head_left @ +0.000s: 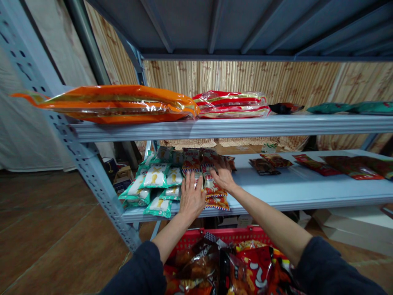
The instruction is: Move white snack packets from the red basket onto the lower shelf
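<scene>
On the lower shelf (pixel 276 190), my left hand (pixel 193 196) lies with fingers spread on top of small red-and-white snack packets (pixel 212 186). To its right, my right hand (pixel 223 174) rests on the right side of the same stack, fingers apart. Dark red packets (pixel 192 157) lie behind my fingers. Directly left of my left hand is a pile of green-and-white packets (pixel 156 175). Neither hand is closed round a packet. The palms hide part of the stack.
A red basket (pixel 245 234) full of snack bags stands below the shelf edge. Above, an upper shelf (pixel 215 128) holds a large orange bag (pixel 123 104) and red bags (pixel 231 104). A perforated post (pixel 92 172) rises at the left. Brown packets (pixel 264 166) lie farther right.
</scene>
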The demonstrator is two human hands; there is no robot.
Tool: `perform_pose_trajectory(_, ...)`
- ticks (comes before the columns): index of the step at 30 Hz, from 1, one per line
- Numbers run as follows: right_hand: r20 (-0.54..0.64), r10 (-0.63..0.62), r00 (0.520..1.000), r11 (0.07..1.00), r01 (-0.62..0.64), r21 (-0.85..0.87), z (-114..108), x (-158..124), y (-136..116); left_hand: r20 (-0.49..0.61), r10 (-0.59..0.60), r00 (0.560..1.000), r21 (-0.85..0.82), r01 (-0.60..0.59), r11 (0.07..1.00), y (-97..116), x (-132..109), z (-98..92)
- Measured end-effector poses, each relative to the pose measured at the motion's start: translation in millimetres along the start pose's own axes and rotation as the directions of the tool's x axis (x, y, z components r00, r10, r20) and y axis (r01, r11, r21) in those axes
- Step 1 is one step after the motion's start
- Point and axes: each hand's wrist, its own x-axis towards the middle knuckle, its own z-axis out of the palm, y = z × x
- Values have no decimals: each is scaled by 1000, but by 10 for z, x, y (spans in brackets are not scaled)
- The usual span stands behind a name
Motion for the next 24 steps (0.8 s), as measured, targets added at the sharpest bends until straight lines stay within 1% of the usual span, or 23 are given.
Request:
perform_pose_trajectory(3, -88, -88, 992, 995, 91, 35, -155, -38, 43, -10, 28, 1000, -46, -28, 999, 5, -28, -90)
perform_pose_trajectory(6, -112, -109, 988, 992, 116, 53, -347, -140, 114, -3, 41, 999, -112, -41, 993, 43, -77, -189)
perform_pose_trajectory(8, -71, -114, 991, 991, 119, 68, -486, -245, 164, 33, 46, 998, -161, -40, 986, 94, -116, -277)
perform_pose_trajectory(11, 47, -122, 991, 989, 118, 93, -703, -465, 227, 165, 83, 983, -249, -40, 968, 216, -186, -456)
perform_pose_trajectory(14, 204, -126, 971, 984, 95, 154, -929, -766, 264, 313, 152, 938, -350, -34, 936, 385, -298, -651)
perform_pose_trajectory(17, 381, -122, 916, 969, 27, 244, -1185, -1124, 302, 423, 217, 880, -439, -11, 899, 569, -487, -823)
perform_pose_trajectory(19, 459, -97, 883, 971, -19, 240, -1366, -1366, 367, 475, 270, 837, -491, -2, 871, 677, -650, -927)
perform_pose_trajectory(21, 497, -68, 865, 987, -16, 163, -1536, -1595, 504, 500, 328, 801, -546, -3, 838, 763, -819, -1029)
perform_pose_trajectory(22, 502, -41, 864, 994, -13, 105, -1611, -1705, 606, 510, 363, 780, -572, -8, 820, 797, -900, -1082)
perform_pose_trajectory(23, 479, 13, 878, 999, -34, 35, -1676, -1814, 729, 522, 388, 759, -593, -4, 805, 824, -976, -1136)
perform_pose_trajectory(24, 435, 95, 895, 995, -84, -45, -1730, -1926, 869, 536, 395, 746, -603, 11, 798, 846, -1045, -1191)
